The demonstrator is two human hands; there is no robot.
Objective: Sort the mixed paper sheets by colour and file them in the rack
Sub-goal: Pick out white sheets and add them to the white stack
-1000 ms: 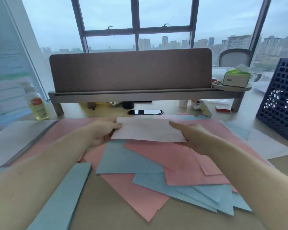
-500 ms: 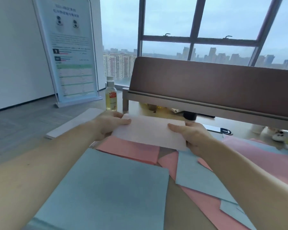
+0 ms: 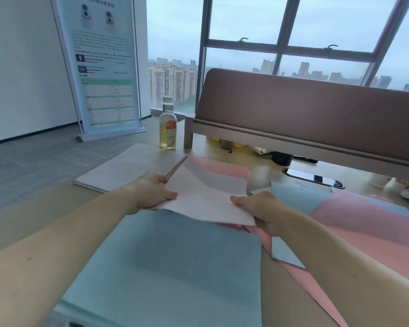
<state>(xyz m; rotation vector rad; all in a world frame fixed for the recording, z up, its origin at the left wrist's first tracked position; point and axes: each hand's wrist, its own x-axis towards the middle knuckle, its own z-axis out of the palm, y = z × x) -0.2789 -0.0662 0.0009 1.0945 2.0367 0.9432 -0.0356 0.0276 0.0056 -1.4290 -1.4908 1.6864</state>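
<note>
I hold a white sheet [image 3: 206, 197] by its two side edges, my left hand [image 3: 151, 194] on its left and my right hand [image 3: 257, 211] on its right, just above the desk. A stack of white sheets [image 3: 128, 168] lies at the far left, touching distance from the held sheet's corner. A blue stack [image 3: 175, 267] lies in front of me under my left forearm. A pink stack [image 3: 224, 168] shows behind the held sheet. Mixed pink and blue sheets [image 3: 354, 227] spread to the right. The rack is out of view.
An oil bottle [image 3: 167, 123] stands behind the white stack. A brown desk divider [image 3: 316, 109] on a grey shelf runs along the back. A phone [image 3: 314, 177] lies under that shelf. A standing banner [image 3: 102, 67] is on the floor at left.
My view has swung left, away from the mixed pile and the blue rack. Both hands have carried the white sheet leftward toward the white stack, now lower and tilted.
</note>
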